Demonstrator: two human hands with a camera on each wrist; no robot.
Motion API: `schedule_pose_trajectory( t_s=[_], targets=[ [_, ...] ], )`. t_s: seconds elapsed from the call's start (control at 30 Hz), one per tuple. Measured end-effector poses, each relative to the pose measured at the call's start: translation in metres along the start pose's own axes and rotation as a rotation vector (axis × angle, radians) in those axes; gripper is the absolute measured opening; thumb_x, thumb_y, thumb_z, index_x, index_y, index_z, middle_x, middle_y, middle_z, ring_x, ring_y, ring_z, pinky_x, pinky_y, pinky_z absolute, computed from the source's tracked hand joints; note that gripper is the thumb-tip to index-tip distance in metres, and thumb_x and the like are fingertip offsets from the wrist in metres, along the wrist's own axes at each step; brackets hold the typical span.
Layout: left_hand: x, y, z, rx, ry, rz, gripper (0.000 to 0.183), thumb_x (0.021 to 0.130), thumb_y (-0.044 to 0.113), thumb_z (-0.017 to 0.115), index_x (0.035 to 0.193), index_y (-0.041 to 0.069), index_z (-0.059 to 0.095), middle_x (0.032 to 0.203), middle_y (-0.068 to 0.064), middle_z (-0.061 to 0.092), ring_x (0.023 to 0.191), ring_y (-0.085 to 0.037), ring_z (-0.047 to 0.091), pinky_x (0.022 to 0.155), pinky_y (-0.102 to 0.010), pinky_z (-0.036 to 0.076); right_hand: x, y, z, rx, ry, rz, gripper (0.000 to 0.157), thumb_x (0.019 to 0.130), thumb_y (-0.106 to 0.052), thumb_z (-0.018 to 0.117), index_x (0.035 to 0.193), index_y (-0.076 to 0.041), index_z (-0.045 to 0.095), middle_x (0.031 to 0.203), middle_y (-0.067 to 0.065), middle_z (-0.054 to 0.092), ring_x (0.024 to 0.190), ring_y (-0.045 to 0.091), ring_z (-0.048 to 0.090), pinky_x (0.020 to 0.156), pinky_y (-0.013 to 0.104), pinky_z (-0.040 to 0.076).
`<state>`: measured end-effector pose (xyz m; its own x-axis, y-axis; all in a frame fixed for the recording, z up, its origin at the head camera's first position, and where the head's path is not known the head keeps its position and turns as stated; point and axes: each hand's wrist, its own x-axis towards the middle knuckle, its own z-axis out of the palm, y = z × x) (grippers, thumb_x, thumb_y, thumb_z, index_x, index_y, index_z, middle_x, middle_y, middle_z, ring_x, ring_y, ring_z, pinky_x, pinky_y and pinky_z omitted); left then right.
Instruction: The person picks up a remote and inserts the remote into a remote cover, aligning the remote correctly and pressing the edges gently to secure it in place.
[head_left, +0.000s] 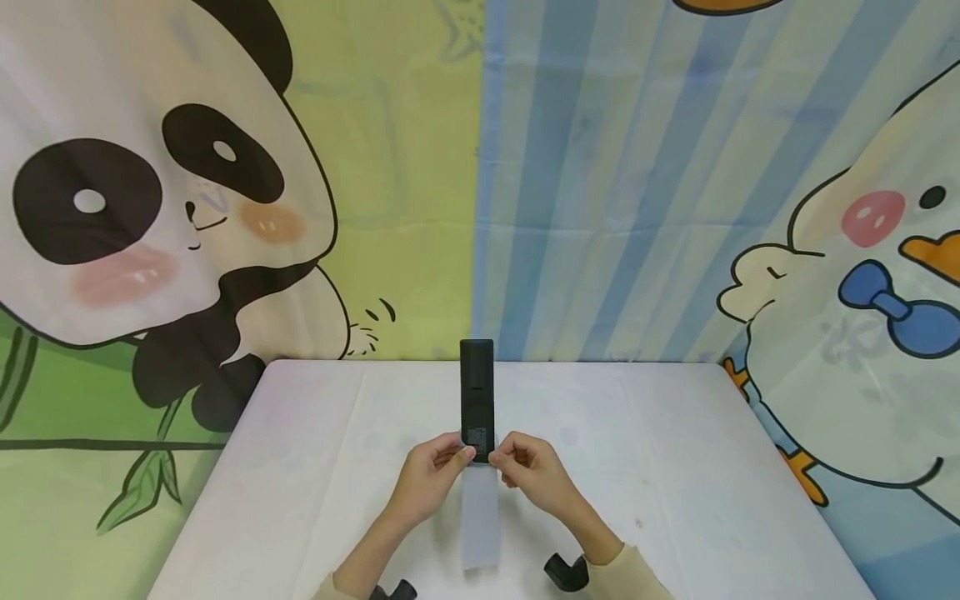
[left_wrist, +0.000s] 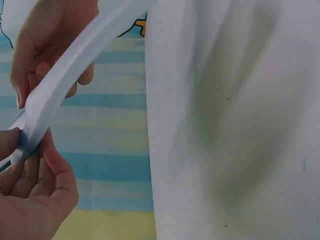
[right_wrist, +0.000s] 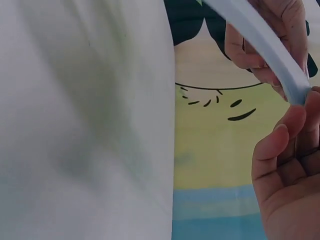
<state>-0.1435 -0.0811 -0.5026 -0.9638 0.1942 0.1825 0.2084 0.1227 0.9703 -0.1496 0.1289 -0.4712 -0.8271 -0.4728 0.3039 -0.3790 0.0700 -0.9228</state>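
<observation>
A black remote control (head_left: 477, 392) stands upright in the head view, its flat side with a small printed label facing me. From its lower end a long whitish, soft-looking sleeve (head_left: 480, 517) hangs down towards me. My left hand (head_left: 431, 475) pinches the sleeve's upper edge at the remote's lower left corner, thumb in front. On the opposite corner my right hand (head_left: 536, 471) pinches that same edge between thumb and fingers. In the left wrist view the sleeve (left_wrist: 65, 75) bends in a curve away from the fingers. The right wrist view shows the sleeve (right_wrist: 265, 42) ending at the right fingertips.
A white table (head_left: 315, 483) lies under the hands, and shadows fall on it. Behind it hangs a printed curtain (head_left: 405, 167) with a panda and a duck. Black wrist-worn devices (head_left: 566, 572) show near both forearms.
</observation>
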Motion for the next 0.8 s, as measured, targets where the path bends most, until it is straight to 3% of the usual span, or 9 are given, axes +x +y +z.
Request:
schedule_pose_trajectory(
  t_s=[0.13,0.27,0.47,0.6,0.8],
  targets=[
    [-0.001,0.001,-0.002,-0.026,-0.014,-0.029,0.024,0.098,0.023,0.068,0.110,0.003,0.072,0.100,-0.005,0.073,0.093,-0.016,0.070,0.082,-0.026,0.055,0.001,0.004,-0.002,-0.042,0.004,-0.011,0.015,0.096,0.000,0.065,0.083,-0.003,0.059,0.069,0.006,0.055,0.059,0.005,0.047,0.053,0.022,0.041],
    [-0.002,0.000,-0.003,-0.042,-0.035,-0.061,0.028,0.097,0.021,0.068,0.112,-0.002,0.071,0.099,-0.009,0.073,0.090,-0.017,0.071,0.078,-0.026,0.055,0.006,0.018,-0.007,-0.071,0.081,0.023,0.003,0.097,-0.001,0.065,0.095,0.000,0.062,0.082,0.006,0.059,0.068,0.011,0.053,0.056,0.028,0.048],
    [-0.003,-0.001,-0.001,-0.018,-0.149,-0.103,0.031,0.097,0.025,0.069,0.112,-0.002,0.070,0.097,-0.006,0.073,0.086,-0.015,0.070,0.075,-0.025,0.055,0.022,0.028,-0.012,0.034,0.170,0.086,0.024,0.102,-0.007,0.059,0.124,0.002,0.060,0.100,0.010,0.069,0.083,0.020,0.064,0.070,0.032,0.055],
    [-0.004,-0.003,0.002,-0.045,-0.194,-0.136,0.031,0.096,0.025,0.070,0.111,-0.002,0.071,0.095,-0.006,0.073,0.085,-0.015,0.069,0.075,-0.025,0.054,0.026,0.029,-0.015,0.122,0.113,0.068,0.030,0.102,-0.008,0.058,0.129,0.006,0.056,0.107,0.017,0.070,0.093,0.020,0.068,0.080,0.031,0.056],
    [-0.005,-0.003,0.000,-0.102,-0.229,-0.138,0.026,0.097,0.021,0.069,0.109,-0.002,0.071,0.094,-0.007,0.073,0.085,-0.016,0.070,0.077,-0.029,0.055,0.028,0.031,-0.022,0.119,-0.031,0.070,0.029,0.103,-0.009,0.057,0.129,0.005,0.057,0.109,0.018,0.069,0.097,0.021,0.069,0.087,0.032,0.054]
  ],
)
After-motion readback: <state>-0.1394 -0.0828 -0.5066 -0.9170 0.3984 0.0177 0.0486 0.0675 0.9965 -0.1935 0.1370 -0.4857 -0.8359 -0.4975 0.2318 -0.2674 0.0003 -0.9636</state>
